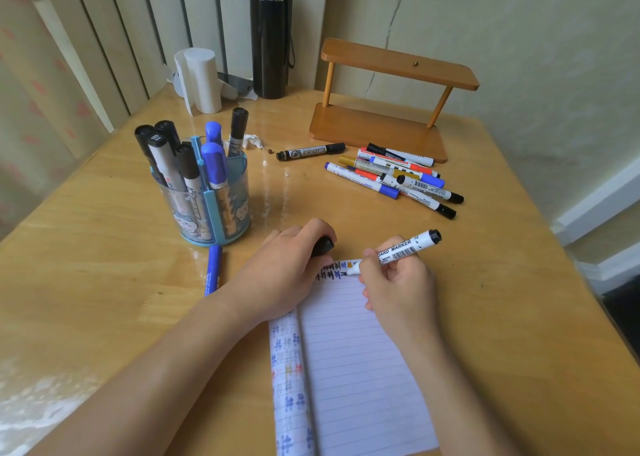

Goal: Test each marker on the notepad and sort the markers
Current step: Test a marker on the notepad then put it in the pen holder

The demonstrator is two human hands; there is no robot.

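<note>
Head view, single frame

Containers:
- Pen holder (207,209): round, translucent blue, split by blue dividers, standing on the wooden table (104,247) at left. The left section holds a cluster of black-capped markers (162,150), caps up. The sections to the right hold two blue-capped markers (213,162), and one more black-capped marker (239,123) at the back.
- Two-tier wooden shelf (391,116) at the far side against the wall; a small dark speck sits on its top board.

Task items:
- Lined notepad (360,369) lies open near the front edge. Rows of small test marks run across its top line, and more show on the folded-back leaf at left.
- Right hand (398,285): fingers curled round an uncapped whiteboard marker (403,249), with the tip down on the top line of the notepad beside the marks.
- Left hand (287,268): rests on the notepad's upper left corner, fingers closed over a black cap (325,246).
- Loose pile of markers (394,175) lies in front of the shelf base, with blue, black, red and gold caps overlapping.
- Single black marker (310,151) lies just left of the pile.
- Blue marker (213,270) lies on the table just in front of the pen holder, its lower end hidden by the left forearm.

Surroundings:
- Black flask (270,32) and white tissue roll (202,79) stand at the back.
- Crumpled scrap (251,140) lies behind the holder
</note>
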